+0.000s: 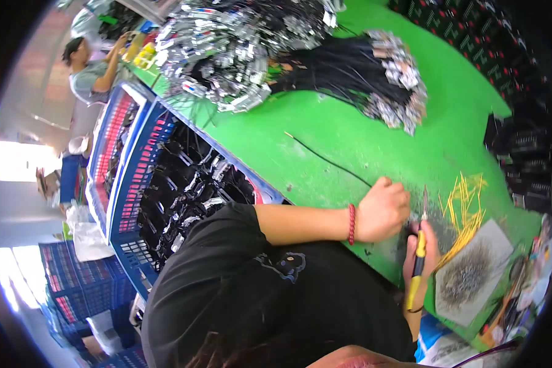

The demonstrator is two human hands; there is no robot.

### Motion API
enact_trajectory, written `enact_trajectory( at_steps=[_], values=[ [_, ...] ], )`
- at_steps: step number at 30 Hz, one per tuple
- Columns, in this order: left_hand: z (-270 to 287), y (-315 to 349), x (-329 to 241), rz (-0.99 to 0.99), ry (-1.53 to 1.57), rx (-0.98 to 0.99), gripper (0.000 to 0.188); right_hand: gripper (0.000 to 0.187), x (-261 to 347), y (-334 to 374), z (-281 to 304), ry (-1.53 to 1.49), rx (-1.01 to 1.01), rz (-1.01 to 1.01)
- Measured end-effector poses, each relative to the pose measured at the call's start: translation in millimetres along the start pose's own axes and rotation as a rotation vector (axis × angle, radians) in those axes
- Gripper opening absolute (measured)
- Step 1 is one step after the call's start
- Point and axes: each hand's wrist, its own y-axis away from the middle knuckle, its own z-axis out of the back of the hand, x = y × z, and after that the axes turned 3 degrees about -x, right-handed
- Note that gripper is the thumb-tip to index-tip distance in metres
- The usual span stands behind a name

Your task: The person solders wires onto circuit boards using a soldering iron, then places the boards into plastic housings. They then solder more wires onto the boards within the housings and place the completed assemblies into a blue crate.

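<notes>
Careful, your right hand (431, 246) holds that yellow-handled tool (419, 260) close enough to jab your left hand (380, 211) gripping black cable (329, 160).

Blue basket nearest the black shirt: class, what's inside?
Black items with silvery parts lie inside the basket; they hide its bottom, and the shirt hides part.

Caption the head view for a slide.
A yellow-and-black tool in the right hand, and a black cable running into the curled left hand, over a green bench with yellow strands.
</notes>
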Motion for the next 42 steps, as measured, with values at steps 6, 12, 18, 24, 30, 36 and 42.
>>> enact_trajectory(
  at_steps=[6,12,18,24,30,36,42],
  values=[
    [53.3,-0.8,36.1,0.086,-0.074,-0.124,0.013,0.042,-8.2,0.1,-9.6,-0.188,-0.176,0.065],
    [193.6,32.4,121.8,0.656,-0.793,-0.111,0.010,0.038,-3.8,0.5,-7.8,-0.352,-0.190,-0.095],
    [208.4,73.7,156.5,0.682,-0.966,-0.147,0.015,0.035,-7.5,-2.3,-10.6,-0.351,-0.185,-0.034],
    [208.3,73.7,165.2,0.632,-0.974,-0.142,0.009,0.032,-4.6,-1.9,-9.7,-0.352,-0.195,-0.011],
    [203.8,78.9,161.8,0.556,-0.953,-0.095,0.010,0.030,-7.3,-3.0,-12.2,-0.401,-0.201,-0.042],
    [199.0,80.9,172.7,0.611,-1.003,-0.101,0.010,0.031,-6.2,-2.0,-10.4,-0.418,-0.209,-0.052],
    [210.5,45.4,94.7,0.506,-0.724,-0.143,0.012,0.030,-5.9,-0.9,-7.9,-0.452,-0.224,-0.062]
  ],
)
